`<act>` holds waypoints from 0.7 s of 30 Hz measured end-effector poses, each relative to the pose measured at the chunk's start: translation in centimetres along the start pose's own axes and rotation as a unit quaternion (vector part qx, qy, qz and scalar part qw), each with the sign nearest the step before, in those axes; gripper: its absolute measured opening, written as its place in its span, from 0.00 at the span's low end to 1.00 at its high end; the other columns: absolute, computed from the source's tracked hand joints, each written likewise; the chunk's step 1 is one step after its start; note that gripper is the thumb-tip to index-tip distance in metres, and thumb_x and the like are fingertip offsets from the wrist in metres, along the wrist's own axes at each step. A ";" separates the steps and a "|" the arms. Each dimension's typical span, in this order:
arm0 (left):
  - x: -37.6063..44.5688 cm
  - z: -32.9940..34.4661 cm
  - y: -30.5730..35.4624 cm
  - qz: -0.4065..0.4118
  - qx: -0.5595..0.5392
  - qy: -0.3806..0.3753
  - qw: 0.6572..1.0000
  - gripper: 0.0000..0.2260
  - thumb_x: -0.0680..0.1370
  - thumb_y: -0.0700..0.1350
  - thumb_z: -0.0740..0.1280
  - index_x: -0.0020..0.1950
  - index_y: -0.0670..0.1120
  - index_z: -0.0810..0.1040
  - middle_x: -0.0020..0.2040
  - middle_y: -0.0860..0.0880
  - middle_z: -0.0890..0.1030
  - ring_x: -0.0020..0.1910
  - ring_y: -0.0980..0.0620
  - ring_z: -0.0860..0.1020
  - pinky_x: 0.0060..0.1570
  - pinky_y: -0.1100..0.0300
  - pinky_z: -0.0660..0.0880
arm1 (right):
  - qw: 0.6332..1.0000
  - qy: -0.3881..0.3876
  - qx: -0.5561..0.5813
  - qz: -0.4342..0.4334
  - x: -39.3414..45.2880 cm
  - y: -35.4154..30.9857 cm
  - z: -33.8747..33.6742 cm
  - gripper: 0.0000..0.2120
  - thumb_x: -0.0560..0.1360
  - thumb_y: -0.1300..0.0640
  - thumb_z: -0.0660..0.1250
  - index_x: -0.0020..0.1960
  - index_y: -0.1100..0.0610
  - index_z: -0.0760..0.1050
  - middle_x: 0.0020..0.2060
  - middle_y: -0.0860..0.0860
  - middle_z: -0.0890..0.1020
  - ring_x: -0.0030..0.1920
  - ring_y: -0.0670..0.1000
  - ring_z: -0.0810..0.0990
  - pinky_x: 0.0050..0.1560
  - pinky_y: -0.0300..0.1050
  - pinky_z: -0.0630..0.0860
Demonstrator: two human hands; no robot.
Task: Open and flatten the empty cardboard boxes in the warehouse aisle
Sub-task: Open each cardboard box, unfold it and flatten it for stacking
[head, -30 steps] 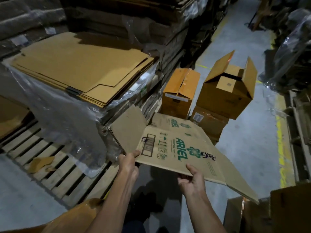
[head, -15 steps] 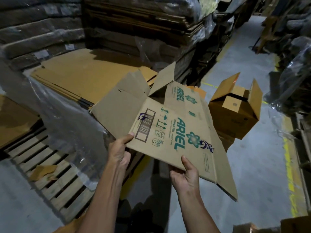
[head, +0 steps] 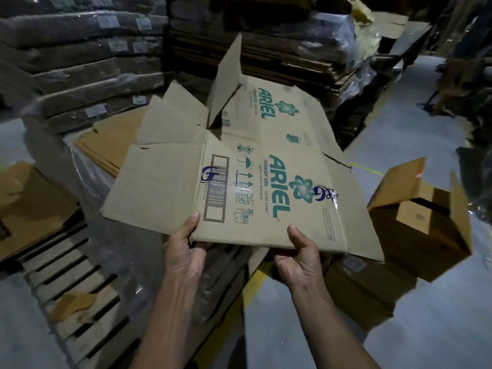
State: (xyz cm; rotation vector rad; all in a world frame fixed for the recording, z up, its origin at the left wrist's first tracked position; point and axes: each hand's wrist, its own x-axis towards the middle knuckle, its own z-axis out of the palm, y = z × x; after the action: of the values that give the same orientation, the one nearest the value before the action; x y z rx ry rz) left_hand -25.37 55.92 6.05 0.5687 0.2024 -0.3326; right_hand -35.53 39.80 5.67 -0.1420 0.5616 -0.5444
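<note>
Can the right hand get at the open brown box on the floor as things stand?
Probably not yet: the right hand grips the near edge of the flattened Ariel box, whose right flap hangs between it and the open brown box.

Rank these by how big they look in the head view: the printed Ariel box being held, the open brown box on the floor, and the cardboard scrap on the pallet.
1. Ariel box, though nearest the camera
2. open brown box
3. cardboard scrap
</note>
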 end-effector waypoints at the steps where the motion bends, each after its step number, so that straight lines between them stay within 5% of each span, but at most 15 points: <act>1: 0.8 -0.1 -0.2 0.001 0.003 0.016 1.000 0.26 0.62 0.35 0.73 0.60 0.37 0.78 0.52 0.41 0.84 0.45 0.48 0.85 0.35 0.55 0.82 | 1.000 0.009 -0.010 0.007 1.3 0.4 0.5 0.17 0.67 0.72 0.66 0.51 0.56 0.79 0.43 0.60 0.86 0.40 0.60 0.87 0.46 0.68 0.78; 6: 5.7 -3.3 -3.4 -0.009 0.079 0.144 0.986 0.12 0.76 0.34 0.69 0.60 0.36 0.78 0.61 0.39 0.80 0.47 0.51 0.81 0.54 0.54 0.80 | 0.983 0.141 -0.108 0.039 10.1 2.0 1.3 0.11 0.78 0.69 0.64 0.58 0.61 0.77 0.45 0.60 0.85 0.49 0.60 0.82 0.60 0.62 0.77; 10: 6.9 -6.0 -3.5 -0.025 0.030 0.131 0.991 0.14 0.80 0.51 0.63 0.61 0.45 0.78 0.60 0.40 0.82 0.47 0.47 0.85 0.36 0.51 0.83 | 0.947 0.257 -0.187 0.038 15.6 2.2 -0.4 0.12 0.78 0.70 0.64 0.60 0.63 0.78 0.57 0.57 0.83 0.56 0.59 0.82 0.59 0.60 0.77; 12: 7.1 -7.0 -2.6 -0.016 0.018 0.120 0.993 0.20 0.76 0.60 0.61 0.58 0.48 0.80 0.53 0.44 0.85 0.44 0.47 0.85 0.34 0.49 0.83 | 0.938 0.277 -0.207 0.011 17.5 1.8 -1.6 0.17 0.76 0.71 0.65 0.64 0.62 0.77 0.56 0.57 0.83 0.53 0.60 0.82 0.54 0.61 0.78; 17: 8.3 -7.4 -1.3 -0.011 0.073 0.121 0.990 0.33 0.57 0.73 0.73 0.48 0.48 0.88 0.52 0.43 0.86 0.46 0.44 0.85 0.49 0.45 0.79 | 0.935 0.272 -0.227 -0.016 20.4 0.2 -1.5 0.19 0.76 0.72 0.66 0.65 0.60 0.75 0.55 0.58 0.83 0.51 0.61 0.83 0.56 0.64 0.78; 21: 10.2 -7.6 0.0 -0.053 0.153 0.114 0.980 0.44 0.64 0.76 0.64 0.65 0.43 0.77 0.60 0.38 0.82 0.56 0.39 0.81 0.53 0.44 0.79 | 0.933 0.260 -0.245 -0.041 21.7 -1.1 -1.0 0.18 0.76 0.72 0.65 0.62 0.58 0.73 0.54 0.59 0.83 0.53 0.62 0.83 0.58 0.69 0.76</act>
State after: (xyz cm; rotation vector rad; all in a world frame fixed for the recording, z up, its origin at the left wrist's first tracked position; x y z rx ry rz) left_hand -16.66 57.59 -3.00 0.9036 0.4088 -0.4044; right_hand -21.15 27.43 -5.07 -0.5070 1.2126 -0.5139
